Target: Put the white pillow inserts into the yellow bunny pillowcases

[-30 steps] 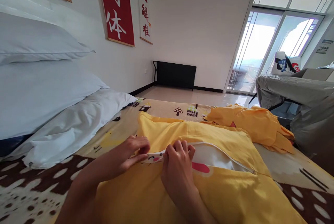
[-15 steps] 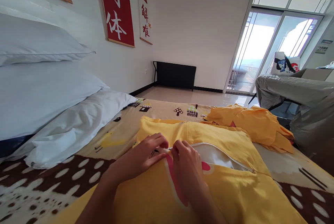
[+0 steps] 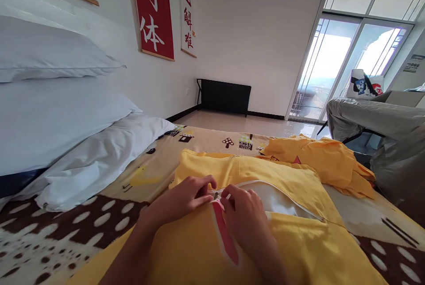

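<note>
A yellow pillowcase with a pink and white print lies in front of me, its zipper opening gaping on the right and showing a white pillow inside. At the left part of the opening, my left hand pinches the fabric edge between thumb and fingers. Just right of it, my right hand has its fingers closed on the zipper edge. A small zipper pull shows between the two hands.
White pillows are stacked on the left of the patterned bed. An orange-yellow cloth lies crumpled at the back right. Beyond the bed are a black folded table and plastic-covered furniture.
My right hand has shifted slightly right along the opening, and the zipper pull now shows between my hands. The left hand has moved slightly.
</note>
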`<state>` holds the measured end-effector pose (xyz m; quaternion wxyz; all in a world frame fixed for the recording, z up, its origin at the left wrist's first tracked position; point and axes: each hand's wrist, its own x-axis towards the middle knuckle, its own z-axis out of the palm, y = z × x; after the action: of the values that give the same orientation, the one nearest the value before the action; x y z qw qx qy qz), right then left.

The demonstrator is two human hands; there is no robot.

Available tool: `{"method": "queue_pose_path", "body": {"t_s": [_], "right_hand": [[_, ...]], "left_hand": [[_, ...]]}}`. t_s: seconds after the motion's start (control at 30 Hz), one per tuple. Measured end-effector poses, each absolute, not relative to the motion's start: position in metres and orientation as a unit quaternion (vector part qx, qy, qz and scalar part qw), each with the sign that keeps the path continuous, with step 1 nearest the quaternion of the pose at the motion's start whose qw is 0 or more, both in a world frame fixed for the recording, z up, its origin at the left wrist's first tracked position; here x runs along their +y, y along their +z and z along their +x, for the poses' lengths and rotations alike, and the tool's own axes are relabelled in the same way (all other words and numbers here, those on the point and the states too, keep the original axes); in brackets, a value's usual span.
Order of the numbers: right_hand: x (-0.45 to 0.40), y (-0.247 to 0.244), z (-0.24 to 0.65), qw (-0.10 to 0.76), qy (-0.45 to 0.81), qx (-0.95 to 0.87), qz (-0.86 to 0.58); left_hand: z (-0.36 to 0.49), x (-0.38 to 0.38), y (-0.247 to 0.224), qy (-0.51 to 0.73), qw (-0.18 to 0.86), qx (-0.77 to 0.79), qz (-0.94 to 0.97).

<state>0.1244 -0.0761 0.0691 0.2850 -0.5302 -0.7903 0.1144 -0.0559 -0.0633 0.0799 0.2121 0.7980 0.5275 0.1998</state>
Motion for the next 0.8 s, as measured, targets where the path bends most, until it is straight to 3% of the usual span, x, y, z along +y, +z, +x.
{"method": "queue_pose_path", "body": {"t_s": [0.4,0.8], "right_hand": [[-0.073,0.063,0.134,0.175,0.071,-0.792,-0.581],[-0.072,0.065,0.13,0.193,0.093,-0.82,-0.531]], "left_hand": [[-0.053,-0.057,0.073,0.172,0.121,0.497,0.842],[-0.048,-0.054,0.063,0.138,0.136,0.511,0.837]]}}
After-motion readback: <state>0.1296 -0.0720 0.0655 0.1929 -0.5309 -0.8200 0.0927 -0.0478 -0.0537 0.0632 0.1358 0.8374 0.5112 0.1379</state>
